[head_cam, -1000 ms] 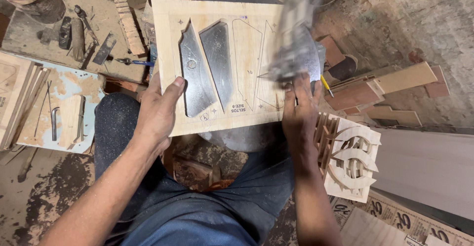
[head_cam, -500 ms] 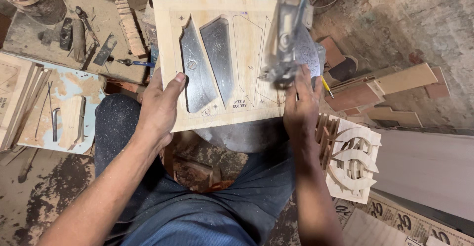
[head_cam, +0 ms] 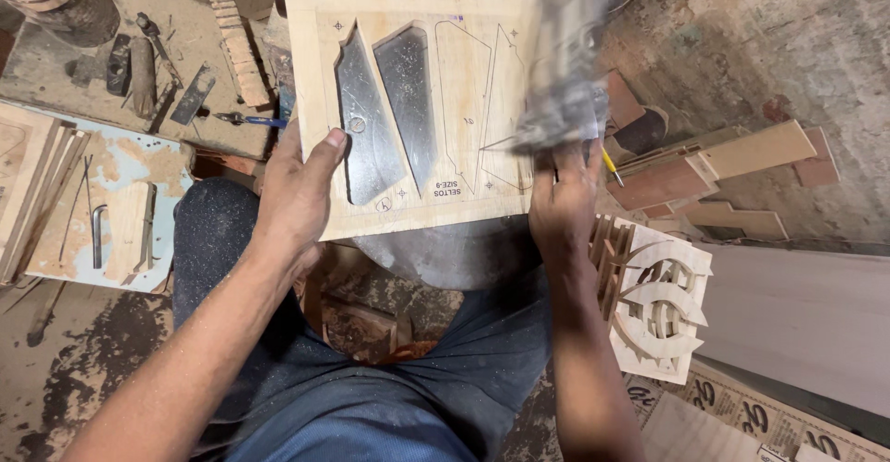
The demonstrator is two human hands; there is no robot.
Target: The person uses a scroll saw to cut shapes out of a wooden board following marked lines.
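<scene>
Head view: blurred, perhaps metal tool [head_cam: 565, 73] overlaps board [head_cam: 315, 82].

- Light's pretty soft and even, kinda daylight-ish, no hard glare anywhere.
- Brightest patch is the pale wooden board [head_cam: 413, 110] in the middle; the floor at the near left goes dim and murky.
- Left hand [head_cam: 301, 193] drops a small soft shadow onto the board.
- Big motion blur on the tool [head_cam: 565, 73] above the right hand [head_cam: 561, 207], just a grey smear, can't make out details.
- Rest is decently sharp, sawdust specks on the trousers [head_cam: 371, 397] included.
- Wide-angle stretch at the edges, forearms look long.
</scene>
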